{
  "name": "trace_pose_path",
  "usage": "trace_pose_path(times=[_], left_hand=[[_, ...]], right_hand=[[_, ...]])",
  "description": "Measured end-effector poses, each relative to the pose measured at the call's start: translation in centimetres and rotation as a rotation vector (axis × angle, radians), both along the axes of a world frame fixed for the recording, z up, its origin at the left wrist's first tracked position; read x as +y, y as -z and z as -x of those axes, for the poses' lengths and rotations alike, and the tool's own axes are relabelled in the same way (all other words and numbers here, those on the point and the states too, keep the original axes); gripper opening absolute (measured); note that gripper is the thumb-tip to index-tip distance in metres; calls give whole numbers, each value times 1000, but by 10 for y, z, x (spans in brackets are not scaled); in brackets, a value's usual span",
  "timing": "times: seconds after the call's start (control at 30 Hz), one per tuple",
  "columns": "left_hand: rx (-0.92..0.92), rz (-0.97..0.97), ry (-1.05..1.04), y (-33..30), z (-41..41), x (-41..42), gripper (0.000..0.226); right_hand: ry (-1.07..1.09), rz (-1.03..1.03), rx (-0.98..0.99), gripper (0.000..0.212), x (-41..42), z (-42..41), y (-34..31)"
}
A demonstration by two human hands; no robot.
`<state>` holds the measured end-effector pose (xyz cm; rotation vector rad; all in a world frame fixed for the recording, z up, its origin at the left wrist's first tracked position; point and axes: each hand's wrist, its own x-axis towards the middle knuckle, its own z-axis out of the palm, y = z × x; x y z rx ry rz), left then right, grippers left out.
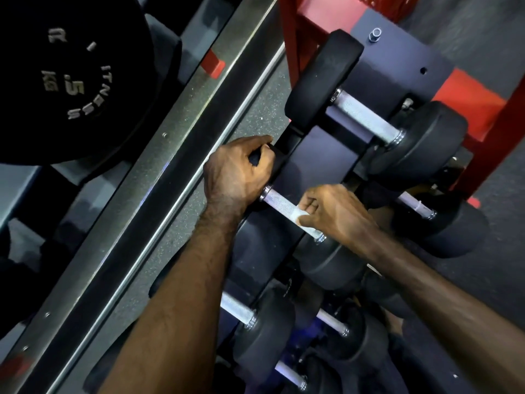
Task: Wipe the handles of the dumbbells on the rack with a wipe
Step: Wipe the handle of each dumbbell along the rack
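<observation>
Wipe (301,216) pinched on center handle (284,204) by right hand (335,213); left hand (238,173) clamps dumbbell head at 10 o'clock; other handles' progress unclear.

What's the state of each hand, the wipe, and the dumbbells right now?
left hand: gripping the head of the dumbbell being wiped
right hand: pinching the wipe against the handle
wipe: folded, pressed on the handle
wiped dumbbell's handle: partly covered
upper dumbbell: racked, untouched

Handle (279,204) mid-span bare, heads (332,260) hem ends, rack (321,157) close behind
</observation>
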<state>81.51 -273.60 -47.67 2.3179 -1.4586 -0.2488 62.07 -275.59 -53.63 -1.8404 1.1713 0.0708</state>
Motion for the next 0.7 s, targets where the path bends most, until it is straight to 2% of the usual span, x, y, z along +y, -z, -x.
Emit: trace_pose_path(times=[0.2,0.33,0.5,0.63,0.7], left_hand=[[4,-24,-11,-1,1,-1,36],[-8,-24,-14,-2,2,0,36],[13,-100,-40,-8,5,-3,37],[-60,-173,104,-22,13,-17,43],[-9,-119,166,-32,20,-38,51]], right_hand=[[45,83,-145,21,-6,-37,-6],[96,-16,-120,17,-4,-11,1],[169,-76,-248,11,-17,15,-12],[285,-80,-408,12,-45,34,-33],[341,-35,-459,13,-70,47,-43]])
